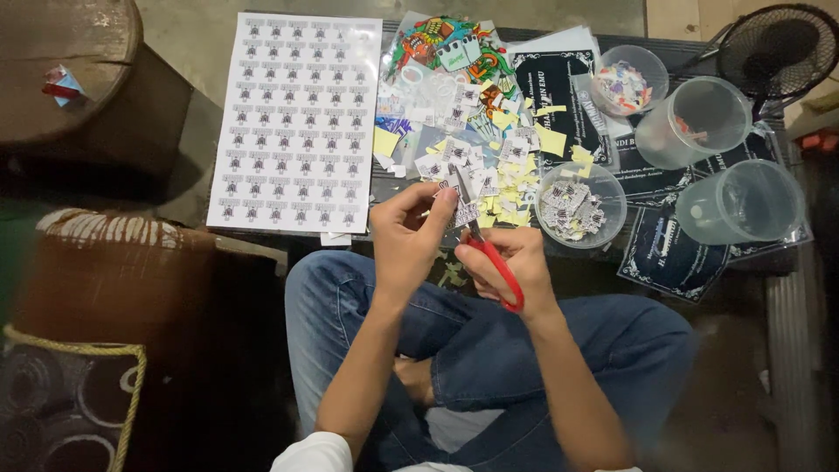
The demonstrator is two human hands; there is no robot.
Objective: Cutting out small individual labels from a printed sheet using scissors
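At the far left, off the counter, a round wooden stool top (61,61) carries a small red and blue scrap, and below it stands a brown cushioned seat (114,271). Along the counter's left edge lies a white sticker sheet (297,122) printed with rows of small dark emblems, its lower edge overhanging the near edge of the dark counter (699,288). Just right of the sheet, near the counter's middle, a loose heap of cut stickers and yellow backing scraps (489,166) spreads under a colourful printed sheet (446,48). Over the near edge, the left hand (406,236) pinches a small sticker strip (463,212) between thumb and fingertips, its grip closed on the paper. Touching the strip from the right, red-handled scissors (498,271) sit in the right hand (516,262), fingers closed through and around the handles, blades pointing up into the strip. Right of the hands, a clear round tub (581,207) holds cut stickers. Toward the far right corner stand three more clear tubs (690,122), one with coloured scraps, resting on black printed cards (673,253). A black fan (778,48) sits beyond the right corner.
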